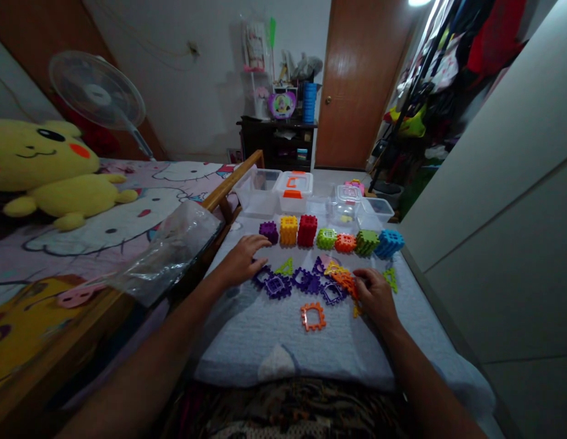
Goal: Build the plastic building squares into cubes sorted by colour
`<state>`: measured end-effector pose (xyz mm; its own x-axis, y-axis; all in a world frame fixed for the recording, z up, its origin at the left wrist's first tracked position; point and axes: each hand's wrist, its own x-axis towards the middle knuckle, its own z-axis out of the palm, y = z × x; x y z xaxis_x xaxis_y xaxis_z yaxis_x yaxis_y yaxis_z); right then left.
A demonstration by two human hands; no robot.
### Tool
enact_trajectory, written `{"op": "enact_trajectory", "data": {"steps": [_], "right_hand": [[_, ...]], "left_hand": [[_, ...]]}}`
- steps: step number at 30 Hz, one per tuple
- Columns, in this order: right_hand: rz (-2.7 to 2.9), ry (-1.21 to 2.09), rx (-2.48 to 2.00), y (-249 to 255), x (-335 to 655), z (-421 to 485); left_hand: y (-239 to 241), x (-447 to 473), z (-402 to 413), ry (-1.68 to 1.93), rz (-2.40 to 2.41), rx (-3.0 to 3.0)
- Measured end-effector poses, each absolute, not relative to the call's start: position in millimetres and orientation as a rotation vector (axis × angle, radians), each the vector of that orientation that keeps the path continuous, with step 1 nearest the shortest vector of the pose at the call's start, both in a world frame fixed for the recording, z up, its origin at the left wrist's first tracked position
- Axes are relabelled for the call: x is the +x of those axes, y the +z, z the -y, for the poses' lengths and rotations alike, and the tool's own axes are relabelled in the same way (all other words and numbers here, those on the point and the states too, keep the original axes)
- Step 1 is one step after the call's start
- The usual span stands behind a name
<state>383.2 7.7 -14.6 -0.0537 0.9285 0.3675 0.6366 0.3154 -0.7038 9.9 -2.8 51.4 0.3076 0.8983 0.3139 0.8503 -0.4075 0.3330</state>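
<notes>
My left hand [244,259] reaches over the left side of the bed-like surface, fingers apart, its fingertips beside a stack of purple interlocking tiles [269,232]. Loose dark purple tiles [278,285] and a green triangle tile [285,267] lie close to its thumb. On the right, my right hand [376,296] has its fingers curled at several orange tiles [344,278], with thumb and fingertips against them. A single orange frame tile [313,316] lies flat nearer to me. Another green triangle tile [391,279] rests beyond my right hand.
Sorted stacks stand in a row: yellow [288,230], red [307,231], light green [327,238], orange [345,242], olive green [367,242] and blue [390,243]. Behind are clear plastic boxes [260,194]. A wooden rail [241,185] and plastic bag [174,247] border the left; a white cabinet [498,201] the right.
</notes>
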Motion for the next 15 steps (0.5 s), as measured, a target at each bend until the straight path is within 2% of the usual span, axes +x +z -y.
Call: {"op": "enact_trajectory", "data": {"steps": [7,15], "right_hand": [[1.781,0.458,-1.408,-10.6,381.8,-7.2],[1.817,0.462,-1.411,-10.7,381.4,-6.8]], "left_hand": [[3.6,-13.8,38.9,0.555,-2.066,2.145],[3.8,-15.3,23.2,0.503,-2.216,1.823]]}}
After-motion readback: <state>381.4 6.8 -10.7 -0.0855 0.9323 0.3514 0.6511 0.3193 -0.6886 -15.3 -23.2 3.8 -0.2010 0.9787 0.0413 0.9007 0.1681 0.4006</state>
